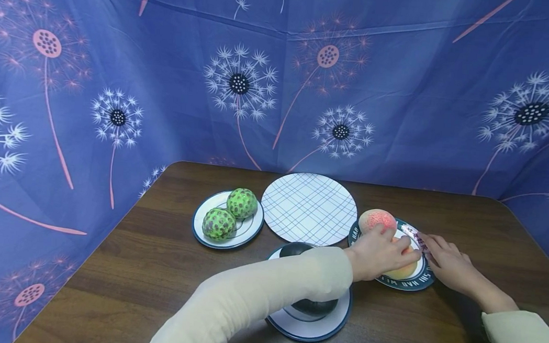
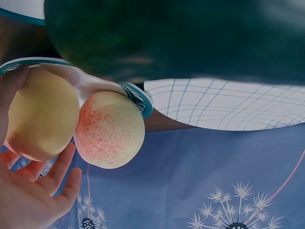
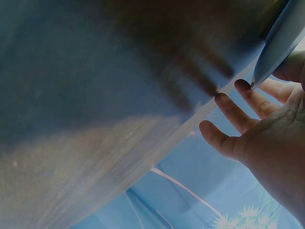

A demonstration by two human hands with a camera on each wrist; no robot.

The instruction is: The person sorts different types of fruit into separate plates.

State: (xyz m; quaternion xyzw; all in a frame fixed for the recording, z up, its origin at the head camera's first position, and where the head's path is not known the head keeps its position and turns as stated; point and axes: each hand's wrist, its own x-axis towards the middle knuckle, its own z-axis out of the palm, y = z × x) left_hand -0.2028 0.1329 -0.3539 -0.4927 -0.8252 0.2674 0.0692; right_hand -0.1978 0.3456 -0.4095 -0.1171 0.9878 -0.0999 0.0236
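A yellow peach (image 1: 401, 271) lies on the dark-rimmed plate (image 1: 414, 283) at the right. My left hand (image 1: 374, 255) reaches across and grips this peach, its thumb and fingers around the sides in the left wrist view. Beside it sits a pink-speckled peach (image 1: 376, 219), outside the grip. My right hand (image 1: 454, 271) is at the plate's right edge with fingers extended. Close to its fingertips is a white strip with a purple pattern (image 1: 413, 236), whose kind I cannot tell. In the right wrist view the fingers (image 3: 231, 112) are spread near a grey edge (image 3: 281, 43).
A white plate with blue grid lines (image 1: 309, 207) stands at the back middle. To its left, a blue-rimmed plate (image 1: 198, 234) bears two green speckled balls (image 1: 219, 224). My left forearm passes over another plate (image 1: 309, 332) with dark rounded objects (image 1: 315, 306). A dandelion-print cloth (image 1: 279, 88) hangs behind the wooden table.
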